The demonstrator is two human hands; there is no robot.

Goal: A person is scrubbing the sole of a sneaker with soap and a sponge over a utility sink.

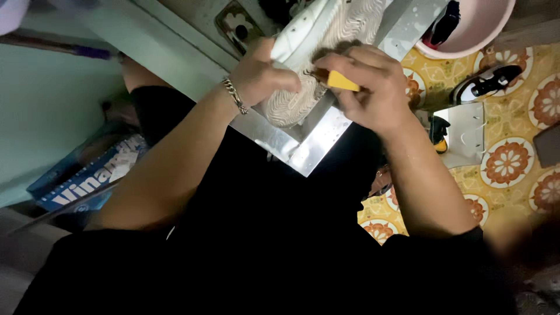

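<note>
A white sneaker (303, 41) lies sole-up on a shiny metal tray (315, 146), its pale ridged sole (356, 23) facing me. My left hand (259, 73), with a chain bracelet (234, 95) at the wrist, grips the shoe's side and heel. My right hand (364, 81) is closed on a small brush with a yellow handle (342, 81), whose bristles press against the sole. My black-clothed lap fills the lower half of the view.
A pink basin (472, 29) stands at the top right. A black-and-white sneaker (487, 81) lies on the orange patterned floor (513, 157), next to a white sheet (466, 134). At left sit a blue printed box (87, 175) and a pale green wall (46, 105).
</note>
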